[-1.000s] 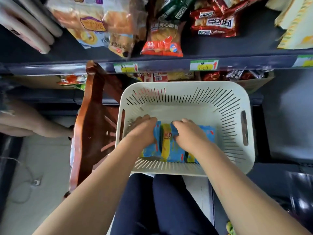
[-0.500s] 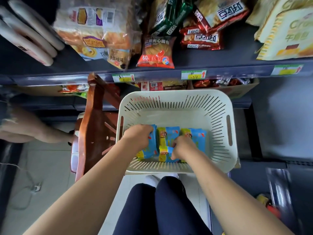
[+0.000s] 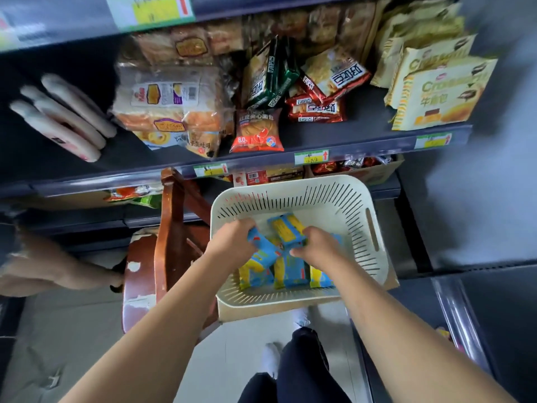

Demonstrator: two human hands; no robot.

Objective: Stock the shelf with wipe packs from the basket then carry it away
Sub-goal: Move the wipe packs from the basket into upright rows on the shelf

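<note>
Head view
Basket [image 3: 293, 196]: cream, slotted walls, slot handle on its right wall; sits below the snack shelf, just right of a wooden chair [image 3: 168, 228].
Wipe packs [image 3: 290, 271]: blue and yellow, all inside the basket. Three lie side by side along the near wall; more sit above them under the hands.
Left hand [image 3: 232, 242]: inside the basket at its left side; grip closed on a tilted pack [image 3: 261, 251], its upper end under the fingers.
Right hand [image 3: 319, 247]: inside the basket, right of centre; grip closed on the near edge of another pack [image 3: 286, 229], which lies toward the far wall.
Shelf [image 3: 363, 135]: dark board above the basket, carrying bread bags, snack bags and yellow boxes; price tags on its front edge.
Legs [image 3: 302, 370]: dark trousers, below the basket, over a pale floor.
Second person: a bare arm [image 3: 49, 266] at the left edge, reaching toward the chair.
</note>
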